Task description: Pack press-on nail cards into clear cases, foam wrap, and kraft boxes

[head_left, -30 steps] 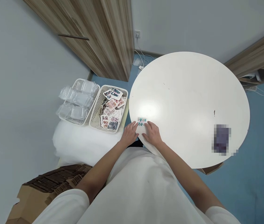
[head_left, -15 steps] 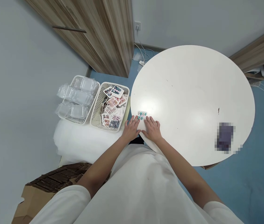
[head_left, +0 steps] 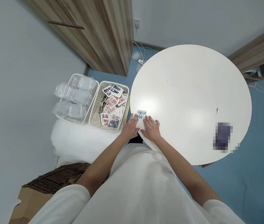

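Observation:
A small card of press-on nails (head_left: 141, 114), in teal and silvery tones set in two rows, lies flat at the near left edge of the round white table (head_left: 192, 90). My left hand (head_left: 130, 127) rests at the card's lower left corner with its fingers spread. On the other side, my right hand (head_left: 151, 127) lies on the table with fingers apart, its fingertips at the card's lower right. Both hands are open. The fingertips partly cover the card's near edge.
Left of the table stands a white basket (head_left: 94, 116) full of similar nail cards. Beside it, another basket (head_left: 95, 93) holds clear plastic boxes (head_left: 78, 96). Both sit near white wrapping (head_left: 73, 140). A pixelated dark object (head_left: 223, 136) lies at the table's right. Cardboard (head_left: 33, 202) is at lower left.
The view has shifted slightly. The card shows a little more of its lower row, and the fingers of both hands have moved slightly around it.

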### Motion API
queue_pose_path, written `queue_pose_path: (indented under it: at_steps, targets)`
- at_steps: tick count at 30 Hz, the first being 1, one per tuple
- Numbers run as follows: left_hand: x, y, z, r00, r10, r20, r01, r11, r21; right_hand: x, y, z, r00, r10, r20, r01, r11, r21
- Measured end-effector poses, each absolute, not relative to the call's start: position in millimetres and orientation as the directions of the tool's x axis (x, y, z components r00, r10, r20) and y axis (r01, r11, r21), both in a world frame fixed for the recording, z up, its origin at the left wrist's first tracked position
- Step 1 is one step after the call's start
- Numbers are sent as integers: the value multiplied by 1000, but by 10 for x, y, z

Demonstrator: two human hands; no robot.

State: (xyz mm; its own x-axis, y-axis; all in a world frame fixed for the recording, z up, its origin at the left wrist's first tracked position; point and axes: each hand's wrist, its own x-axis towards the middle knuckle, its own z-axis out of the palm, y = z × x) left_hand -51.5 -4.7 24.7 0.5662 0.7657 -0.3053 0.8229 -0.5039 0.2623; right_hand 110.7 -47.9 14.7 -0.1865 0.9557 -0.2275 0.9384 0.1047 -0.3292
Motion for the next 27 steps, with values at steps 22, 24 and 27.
queue_pose_path:
  at_steps: [22,24,27]
  targets:
    - [-460,-289,138,469,843,-262,876,-407,259,1227,-604,176,-241,940,-242,896,119,-429]
    - [-433,-406,146,429,865,-260,896,-370,246,1294,-620,195,-273,930,-247,882,139,-451]
    - [-382,-635,183,378,886,-269,919,-324,224,1416,-657,234,-326,909,-261,847,159,-507]
